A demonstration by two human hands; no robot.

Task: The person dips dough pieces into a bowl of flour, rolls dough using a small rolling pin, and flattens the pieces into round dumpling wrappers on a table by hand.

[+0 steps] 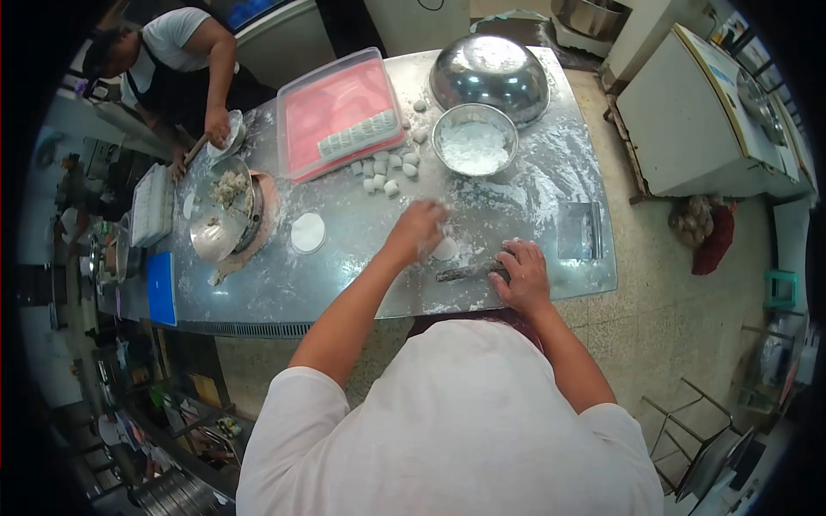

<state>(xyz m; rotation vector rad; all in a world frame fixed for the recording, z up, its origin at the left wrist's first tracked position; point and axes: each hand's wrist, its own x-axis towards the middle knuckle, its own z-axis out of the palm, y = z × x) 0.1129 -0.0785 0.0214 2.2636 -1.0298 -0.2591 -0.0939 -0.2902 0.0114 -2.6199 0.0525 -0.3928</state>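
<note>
My right hand lies over the right end of a short, dark, flour-dusted rolling pin on the metal table. My left hand is smeared by motion, its fingers just above and left of a small white dough disc; whether it holds anything is unclear. Further left lies a larger flat dough wrapper. Beyond my left hand several small dough pieces are scattered beside a plastic tray with a pink lining, which has a row of white dumplings along its near side.
A bowl of white flour stands before an upturned metal bowl. A dough scraper lies at right. At left are a pan with filling and a blue board. A co-worker holds a bowl across the left corner.
</note>
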